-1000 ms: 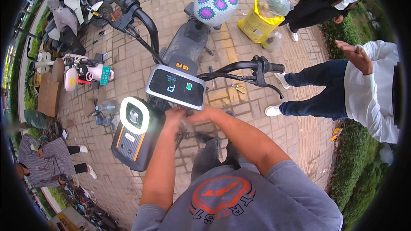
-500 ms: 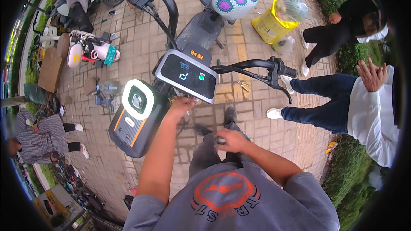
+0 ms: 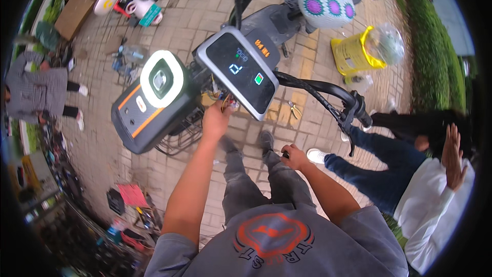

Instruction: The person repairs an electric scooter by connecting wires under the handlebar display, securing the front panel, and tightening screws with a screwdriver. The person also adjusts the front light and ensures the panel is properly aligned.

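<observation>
An electric scooter with a lit display panel (image 3: 237,69) stands before me. Its ring-shaped headlight (image 3: 162,78) glows on the dark front housing (image 3: 139,118) at the left. Behind the display, my left hand (image 3: 216,119) reaches in with its fingers closed on thin coloured wires (image 3: 229,103); the fingertips are partly hidden. Black cables (image 3: 179,141) hang loosely beside that wrist. Away from the scooter, beside my right thigh, my right hand (image 3: 297,158) is closed around a small black object (image 3: 285,155) too small to make out.
Pliers (image 3: 293,110) lie on the paving beyond the display. A yellow bag (image 3: 353,54) stands far right. Nearer on the right is a person in a white top (image 3: 428,200), hand raised, beside another in black. Another scooter (image 3: 130,6), a cardboard box and scattered parts occupy the left.
My view has shifted, and the handlebar and display now sit turned clockwise. My right hand has moved rightward from my lap. The person in black now appears closer to the one in white.
</observation>
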Tool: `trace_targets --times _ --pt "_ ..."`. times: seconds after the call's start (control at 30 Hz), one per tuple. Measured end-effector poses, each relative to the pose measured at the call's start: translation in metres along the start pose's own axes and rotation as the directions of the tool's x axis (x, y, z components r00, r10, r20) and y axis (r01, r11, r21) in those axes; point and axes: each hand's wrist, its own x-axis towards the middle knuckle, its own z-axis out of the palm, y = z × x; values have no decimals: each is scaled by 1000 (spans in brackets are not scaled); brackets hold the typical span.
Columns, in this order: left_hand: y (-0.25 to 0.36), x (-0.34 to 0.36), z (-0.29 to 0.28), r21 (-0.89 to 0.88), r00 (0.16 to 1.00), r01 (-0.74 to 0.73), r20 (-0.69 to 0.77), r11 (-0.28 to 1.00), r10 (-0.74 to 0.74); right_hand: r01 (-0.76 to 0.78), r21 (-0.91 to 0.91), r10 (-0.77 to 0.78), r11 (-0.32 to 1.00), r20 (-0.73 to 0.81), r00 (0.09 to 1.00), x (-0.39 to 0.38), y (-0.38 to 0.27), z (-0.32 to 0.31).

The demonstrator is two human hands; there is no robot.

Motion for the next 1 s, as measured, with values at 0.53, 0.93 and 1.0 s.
trace_targets --times 0.53,0.93,1.0 --pt "-57 -334 233 -145 362 146 929 979 83 -85 -98 116 992 385 915 75 18 71" --pt "-155 -298 188 -397 873 444 393 804 -288 279 -354 -87 893 471 878 206 66 208" --pt "-209 -249 167 -34 939 308 -149 951 -310 206 -425 -22 881 398 917 232 50 215"
